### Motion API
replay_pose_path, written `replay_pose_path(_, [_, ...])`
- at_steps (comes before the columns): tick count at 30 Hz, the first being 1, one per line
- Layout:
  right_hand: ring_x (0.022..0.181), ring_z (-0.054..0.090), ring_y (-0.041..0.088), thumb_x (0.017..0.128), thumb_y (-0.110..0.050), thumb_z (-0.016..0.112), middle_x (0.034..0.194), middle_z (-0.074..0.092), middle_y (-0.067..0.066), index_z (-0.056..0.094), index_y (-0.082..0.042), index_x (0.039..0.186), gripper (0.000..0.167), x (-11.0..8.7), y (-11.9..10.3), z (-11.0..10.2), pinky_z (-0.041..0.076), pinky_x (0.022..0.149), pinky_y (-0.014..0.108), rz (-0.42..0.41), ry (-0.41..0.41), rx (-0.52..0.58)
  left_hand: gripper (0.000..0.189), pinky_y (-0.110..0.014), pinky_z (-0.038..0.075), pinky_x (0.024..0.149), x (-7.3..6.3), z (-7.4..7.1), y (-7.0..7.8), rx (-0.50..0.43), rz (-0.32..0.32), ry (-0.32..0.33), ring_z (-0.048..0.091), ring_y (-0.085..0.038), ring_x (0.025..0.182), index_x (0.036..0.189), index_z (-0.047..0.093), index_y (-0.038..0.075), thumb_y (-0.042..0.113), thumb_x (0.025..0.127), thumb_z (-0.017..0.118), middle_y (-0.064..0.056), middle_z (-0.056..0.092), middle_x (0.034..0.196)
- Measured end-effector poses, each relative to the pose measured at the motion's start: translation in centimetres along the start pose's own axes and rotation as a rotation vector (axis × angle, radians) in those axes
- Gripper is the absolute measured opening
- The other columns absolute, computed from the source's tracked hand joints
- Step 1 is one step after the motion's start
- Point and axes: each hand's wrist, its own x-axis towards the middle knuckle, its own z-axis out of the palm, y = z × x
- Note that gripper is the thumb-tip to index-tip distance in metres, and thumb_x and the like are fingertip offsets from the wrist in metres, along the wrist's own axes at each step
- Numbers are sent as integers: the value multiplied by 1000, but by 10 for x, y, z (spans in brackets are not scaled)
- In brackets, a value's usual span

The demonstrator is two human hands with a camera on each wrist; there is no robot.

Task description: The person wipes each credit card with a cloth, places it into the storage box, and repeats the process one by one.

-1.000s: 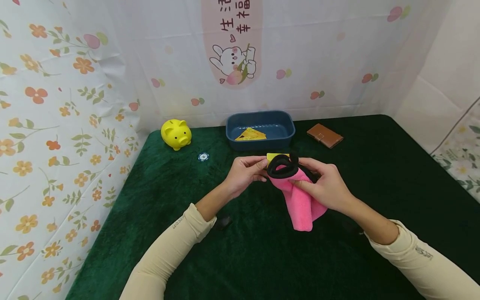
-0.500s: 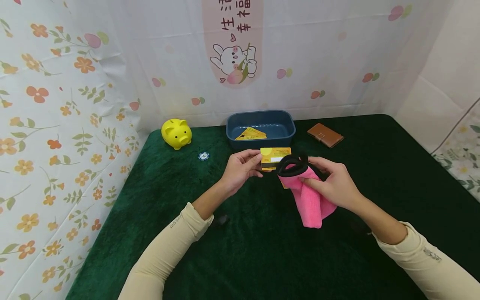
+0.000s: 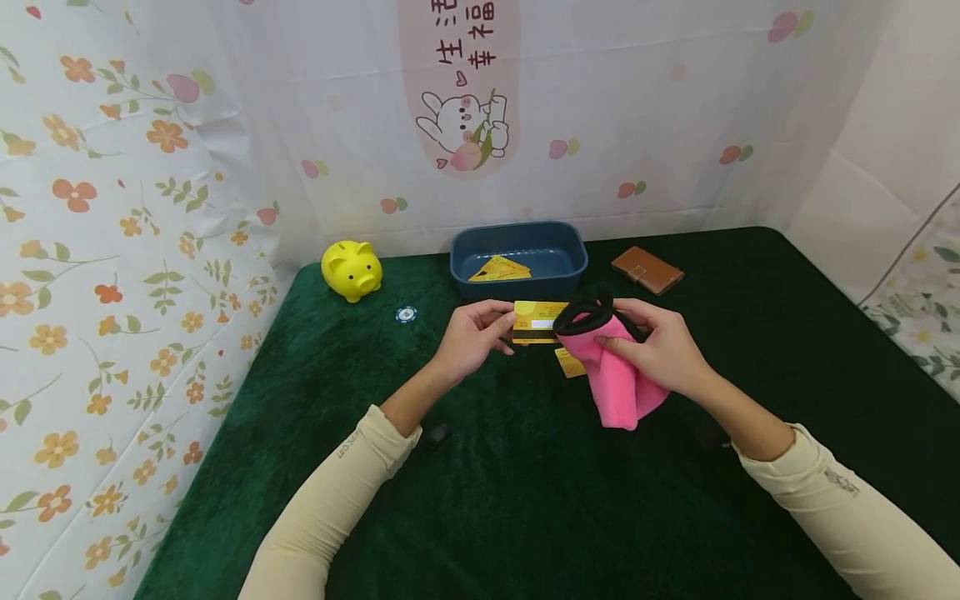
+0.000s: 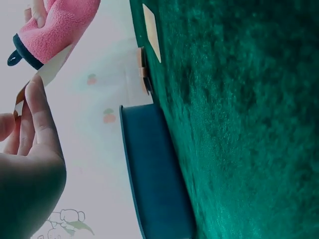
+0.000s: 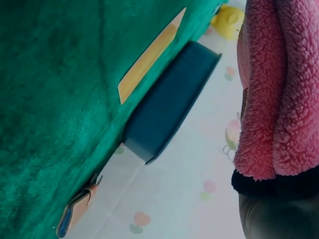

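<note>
In the head view my left hand [image 3: 471, 340] pinches a yellow card [image 3: 534, 322] by its left edge, thumb in front. The card shows a white strip and a dark stripe. My right hand [image 3: 663, 346] grips a pink fluffy cloth [image 3: 615, 375] with black edging, bunched between thumb and fingers. The cloth's black rim overlaps the right end of the card and hides it. Another yellow card [image 3: 570, 362] lies on the green table below, partly behind the cloth; the right wrist view shows this table card [image 5: 152, 57] in full.
Behind the hands stands a blue bin [image 3: 519, 287] with several yellow cards [image 3: 501, 267] inside. A yellow piggy bank [image 3: 352, 271] and a poker chip [image 3: 406, 314] are on the left. A brown wallet [image 3: 648, 270] lies right of the bin. A small dark object [image 3: 435, 437] sits near the left forearm.
A second ago the held card was mostly hidden behind the cloth; now more of it shows. My left hand has shifted slightly left. The card on the table has come further into sight.
</note>
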Motion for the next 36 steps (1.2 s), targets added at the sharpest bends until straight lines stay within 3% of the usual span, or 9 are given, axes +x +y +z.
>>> replay_pose_path(5, [81, 62, 4, 88, -4, 74, 113, 70, 18, 61, -4, 132, 46, 2, 1, -3, 51, 63, 17, 22, 34, 4, 24, -34, 60, 65, 1, -1, 1, 23, -24, -11, 68, -25, 81, 117, 65, -5, 11, 100, 60, -19, 72, 106])
replay_pose_path(10, [83, 62, -1, 89, -7, 73, 112, 69, 23, 58, -1, 134, 48, 2, -1, -6, 52, 67, 15, 95, 82, 27, 25, -28, 58, 62, 5, -6, 2, -26, -71, 61, 68, -19, 81, 119, 64, -4, 12, 100, 59, -20, 70, 111])
replay_pose_path(15, [82, 64, 4, 92, -13, 72, 116, 67, 24, 55, -1, 137, 50, -4, -11, -10, 54, 67, 19, 196, 50, 90, 25, -26, 58, 62, 12, -15, -2, -94, -115, 140, 71, -19, 81, 121, 61, -4, 11, 101, 58, -22, 69, 117])
replay_pose_path(21, [84, 64, 9, 93, -14, 71, 119, 67, 23, 53, -2, 139, 50, -12, -22, -12, 55, 67, 22, 223, 11, 119, 24, -26, 58, 62, 24, -25, -8, -147, -116, 191, 71, -17, 79, 120, 59, -3, 10, 100, 59, -22, 68, 118])
replay_pose_path(26, [88, 63, 11, 93, -12, 70, 115, 71, 4, 51, -2, 141, 52, -21, -32, -13, 57, 67, 25, 269, -17, 198, 24, -27, 59, 66, 38, -31, -14, -152, -127, 223, 71, -16, 79, 120, 59, -2, 11, 100, 60, -20, 67, 116])
replay_pose_path(30, [86, 64, 13, 92, -9, 70, 109, 70, -17, 54, -2, 138, 49, -26, -40, -12, 57, 67, 26, 230, -31, 233, 25, -27, 59, 69, 48, -35, -18, -153, -149, 273, 71, -18, 80, 121, 60, -1, 13, 100, 60, -18, 67, 116])
replay_pose_path(36, [80, 64, 14, 91, -3, 69, 106, 71, -17, 57, -1, 134, 44, -33, -42, -12, 57, 63, 26, 172, -40, 253, 26, -28, 60, 72, 62, -36, -19, -131, -169, 315, 72, -22, 84, 122, 60, 0, 15, 100, 60, -17, 67, 119])
